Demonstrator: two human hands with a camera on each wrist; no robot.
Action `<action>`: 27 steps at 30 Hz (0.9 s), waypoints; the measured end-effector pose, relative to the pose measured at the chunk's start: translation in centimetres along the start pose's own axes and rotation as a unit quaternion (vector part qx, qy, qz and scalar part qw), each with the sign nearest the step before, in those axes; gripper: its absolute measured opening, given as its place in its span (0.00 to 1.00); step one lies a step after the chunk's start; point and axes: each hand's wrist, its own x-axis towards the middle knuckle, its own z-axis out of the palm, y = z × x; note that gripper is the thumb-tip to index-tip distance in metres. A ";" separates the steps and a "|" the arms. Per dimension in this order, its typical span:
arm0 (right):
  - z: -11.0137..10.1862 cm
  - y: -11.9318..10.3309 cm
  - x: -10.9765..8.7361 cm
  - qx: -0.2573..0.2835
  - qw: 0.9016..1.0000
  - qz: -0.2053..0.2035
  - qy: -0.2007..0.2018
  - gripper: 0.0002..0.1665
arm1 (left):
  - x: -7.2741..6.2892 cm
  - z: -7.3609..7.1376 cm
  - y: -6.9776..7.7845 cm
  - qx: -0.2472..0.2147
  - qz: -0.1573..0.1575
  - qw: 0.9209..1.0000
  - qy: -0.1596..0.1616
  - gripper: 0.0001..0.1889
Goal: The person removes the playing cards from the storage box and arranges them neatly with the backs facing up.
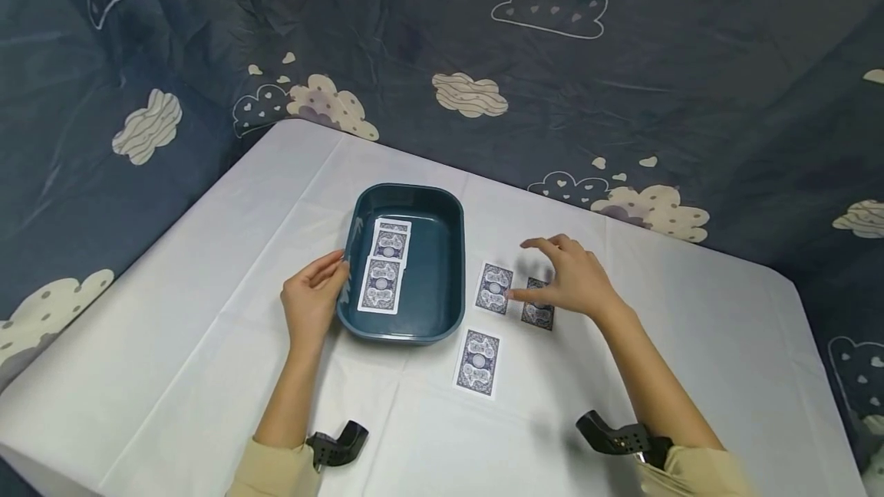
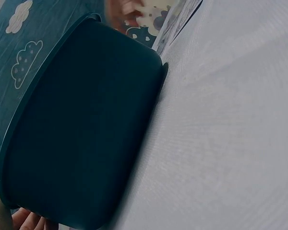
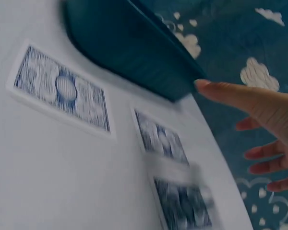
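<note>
Over the feed I see the left hand [image 1: 314, 290] pinching the teal tray [image 1: 433, 274] by its rim, presumably for steadiness, the right hand [image 1: 569, 276] spread above playing cards [image 1: 493, 285] on the worktop [image 1: 228, 343], others inside the tray.

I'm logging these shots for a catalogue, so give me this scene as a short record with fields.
tray: dark teal, on a white cloth
in tray: overlapping cards, patterned backs up, along its left side
outside tray: three cards, backs up, to its right
left hand: grips the tray's left edge
right hand: hovers over the two farther cards outside, thumb and fingers apart, holding nothing
backdrop: dark fabric with cloud prints
</note>
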 end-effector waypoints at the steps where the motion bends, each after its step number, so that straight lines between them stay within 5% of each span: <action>1: -0.2 -0.8 0.3 0.006 1.000 -0.001 0.017 0.50 | 0.0 0.0 0.0 0.000 0.000 1.000 -0.001 0.13; 8: -0.1 -7.6 2.8 0.034 0.996 -0.047 0.061 0.50 | 0.1 0.1 0.0 0.001 -0.001 1.000 -0.002 0.13; 16: 4.5 -15.2 4.9 -0.052 0.986 -0.158 -0.019 0.61 | 0.0 -0.1 -0.1 -0.002 -0.011 1.000 -0.004 0.13; 21: 7.0 -16.4 5.6 -0.106 0.980 -0.157 -0.054 0.66 | -0.1 -0.1 -0.3 -0.003 0.000 1.000 -0.005 0.13; 27: 7.5 -16.2 5.8 -0.095 0.982 -0.155 -0.056 0.63 | 0.0 -0.1 0.0 -0.004 -0.001 1.000 -0.005 0.14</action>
